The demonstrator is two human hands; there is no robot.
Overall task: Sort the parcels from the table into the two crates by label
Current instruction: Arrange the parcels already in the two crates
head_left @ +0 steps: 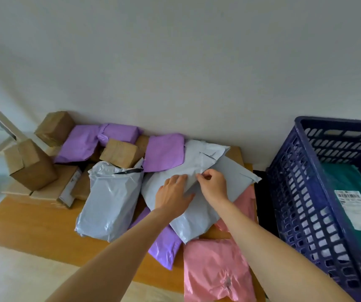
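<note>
**Two hands meeting on the grey mailers**

The wooden table is carrying the whole heap of parcels. The dark blue crate is standing just beside its right end. Inside the crate a teal parcel is lying flat, and its white barcode label is facing up.

In the middle of the heap a pale grey mailer is lying slanted. Its plastic is looking wrinkled and a little shiny. Its near end is resting over a purple mailer, and a pink mailer is lying just beside it at the table's front edge. On top of it, toward the crate, a darker grey mailer is lying flat, and this one is looking smoother and more matt. To the left a puffy grey bag is lying with a black strip across its top end. Behind these, several brown cardboard boxes and more purple parcels are piling up at the back of the table.

The left hand is resting flat on the pale grey mailer with straight fingers, and its fingertips are reaching the left edge of the darker grey mailer. The right hand is curling its fingers, and thumb and forefinger are pinching that same edge.
</note>
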